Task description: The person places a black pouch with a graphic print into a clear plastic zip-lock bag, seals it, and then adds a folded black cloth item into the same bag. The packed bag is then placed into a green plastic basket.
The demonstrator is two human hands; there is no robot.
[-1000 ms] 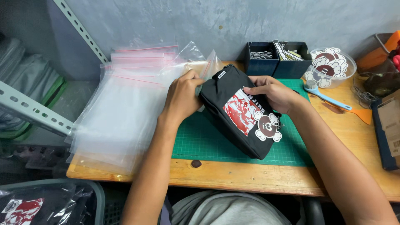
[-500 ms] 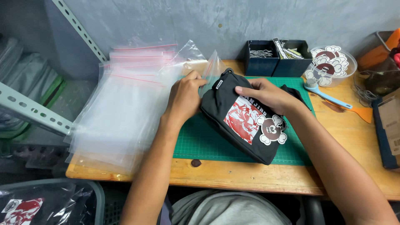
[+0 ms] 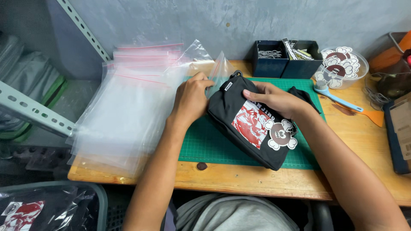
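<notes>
Since the earlier frames the pouch [image 3: 248, 124] has slid a bit right and toward the wall, its strap end now spilling out behind the right hand; both hands kept their places on it.

Wooden table [image 3: 257, 182] carries everything. Clear zip bags [image 3: 124, 111] lie stacked across its left half, fanned, red seal strips toward the wall. Green cutting mat [image 3: 205, 145] sits mid-table, under the pouch. Black pouch lies flat on the mat, red print and skull-shaped tag up, long axis running diagonal from near the wall at left down to the near right. One clear bag stands open just behind its upper-left end.

Left hand [image 3: 191, 100] is at that upper-left end, fingers curled, pinching either the bag mouth or the pouch edge; cannot tell which. Right hand [image 3: 274, 97] lies on top of the pouch, fingers spread flat, thumb pressing near the small label. Pouch sits between the hands, nearer end to the left hand, open bag directly beyond that end along the same axis.

Two dark boxes [image 3: 286, 64] stand against the wall, with chains and tags inside. Clear bowl [image 3: 340, 68] of skull-shaped tags just right of them. Blue brush [image 3: 336, 97] and orange scraper [image 3: 364, 114] lie on the right, well apart from the hands.
</notes>
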